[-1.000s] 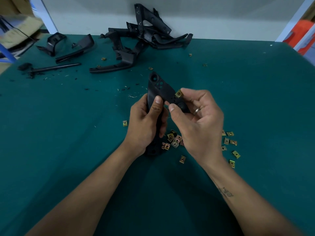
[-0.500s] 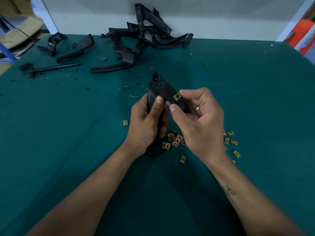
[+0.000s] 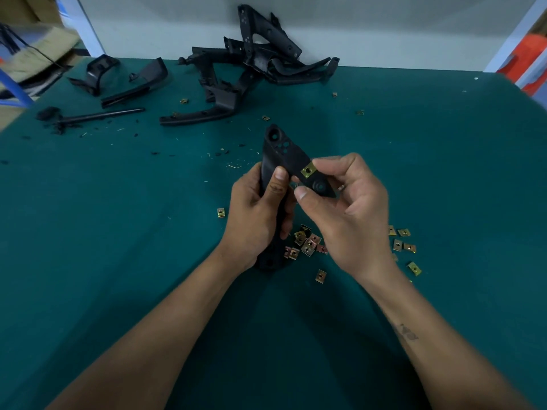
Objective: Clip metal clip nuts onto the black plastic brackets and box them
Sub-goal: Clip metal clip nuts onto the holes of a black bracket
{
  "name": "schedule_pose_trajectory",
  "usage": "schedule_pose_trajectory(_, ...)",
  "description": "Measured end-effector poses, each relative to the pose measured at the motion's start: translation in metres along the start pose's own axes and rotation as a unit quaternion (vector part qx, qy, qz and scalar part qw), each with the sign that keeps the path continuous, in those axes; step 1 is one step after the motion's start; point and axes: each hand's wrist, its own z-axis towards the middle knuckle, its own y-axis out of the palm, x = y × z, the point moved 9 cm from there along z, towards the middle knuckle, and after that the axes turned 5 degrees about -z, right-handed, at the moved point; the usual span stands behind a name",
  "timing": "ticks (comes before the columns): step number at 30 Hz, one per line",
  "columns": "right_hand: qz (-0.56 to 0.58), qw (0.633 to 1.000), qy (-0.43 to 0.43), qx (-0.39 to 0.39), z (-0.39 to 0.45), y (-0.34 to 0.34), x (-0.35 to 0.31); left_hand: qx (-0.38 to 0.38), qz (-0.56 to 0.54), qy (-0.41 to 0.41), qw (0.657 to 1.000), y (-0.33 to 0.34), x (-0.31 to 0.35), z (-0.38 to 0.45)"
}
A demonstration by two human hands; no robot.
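Observation:
My left hand [image 3: 257, 214] grips a black plastic bracket [image 3: 281, 149] around its middle, thumb on its face, above the green table. A brass clip nut [image 3: 307, 170] sits on the bracket's right edge, beside a round hole. My right hand [image 3: 346, 211] holds that end of the bracket, index finger against the clip nut and thumb under the edge. Loose clip nuts [image 3: 306, 242] lie in a heap just below my hands, with more clip nuts [image 3: 402, 244] scattered to the right.
A pile of black brackets [image 3: 254, 63] lies at the table's far edge, with two more black parts [image 3: 124, 78] and a black rod [image 3: 100, 115] at the far left. Stray clip nuts and plastic crumbs dot the green table [image 3: 118, 232]. Cardboard boxes [image 3: 32, 54] stand beyond the left corner.
The clip nut has slid further onto the bracket's edge under my right index finger. Both hands have stayed in nearly the same place.

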Motion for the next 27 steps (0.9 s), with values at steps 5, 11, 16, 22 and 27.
schedule_pose_trajectory(5, -0.045, 0.999, -0.009, -0.011, 0.023, -0.038, -0.001, -0.018, 0.013, -0.01, 1.0, 0.004, -0.003, 0.003)
schedule_pose_trajectory(11, -0.348, 0.922, 0.051, -0.158, 0.022, -0.047, 0.035, 0.055, -0.012, 0.001, 0.998, -0.023, 0.003, 0.01)
schedule_pose_trajectory(16, -0.386, 0.886, 0.058, -0.251, 0.012, -0.023, 0.042, 0.078, -0.026, -0.019, 0.996, -0.029, -0.003, 0.014)
schedule_pose_trajectory(22, -0.412, 0.885, 0.107, -0.188, 0.027, -0.085, 0.043, 0.063, -0.016, -0.025, 0.998, -0.027, -0.003, 0.012)
schedule_pose_trajectory(27, -0.368, 0.884, 0.155, -0.243, 0.019, -0.088, 0.056, 0.055, -0.009, -0.035, 0.998, -0.024, -0.007, 0.013)
